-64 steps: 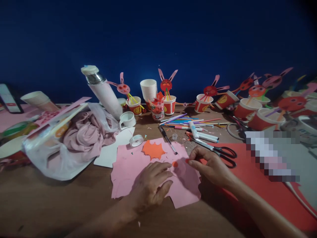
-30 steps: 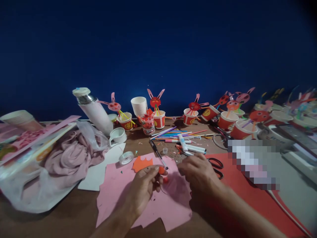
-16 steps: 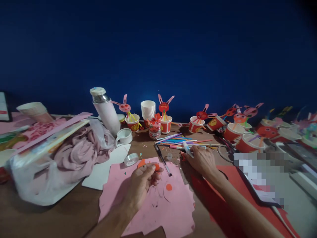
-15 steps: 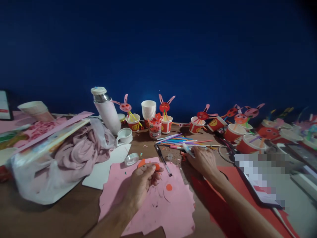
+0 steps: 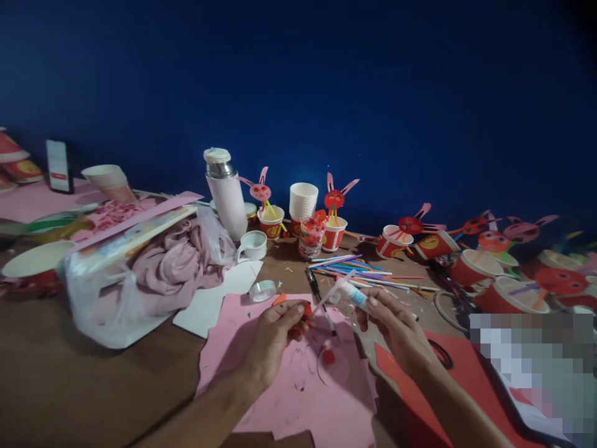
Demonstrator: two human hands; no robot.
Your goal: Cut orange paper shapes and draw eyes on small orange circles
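Note:
Over the pink paper sheet (image 5: 270,404), my left hand (image 5: 273,339) pinches a small red paper piece (image 5: 306,311), partly hidden by the fingers. To its right, my right hand (image 5: 396,330) has its fingers closed on a small white glue tube (image 5: 355,294) with a blue label, its narrow end tilted up and left. A loose red paper dot (image 5: 329,356) lies on the pink sheet, inside a drawn circle. Between the two hands, a black pen (image 5: 314,285) lies with its lower end on the sheet. A small clear round container (image 5: 262,290) sits at the sheet's far edge.
Several coloured sticks (image 5: 373,274) lie beyond my right hand. Rabbit figures stand in paper cups (image 5: 334,235) along the blue wall (image 5: 298,81). At left are a thermos (image 5: 227,205) and a plastic bag (image 5: 107,317) of cloth; red paper (image 5: 420,398) lies at right.
My right hand has lifted the glue tube from beside the sticks and brought it nearer my left hand. The left hand keeps its red paper piece. The view has shifted left.

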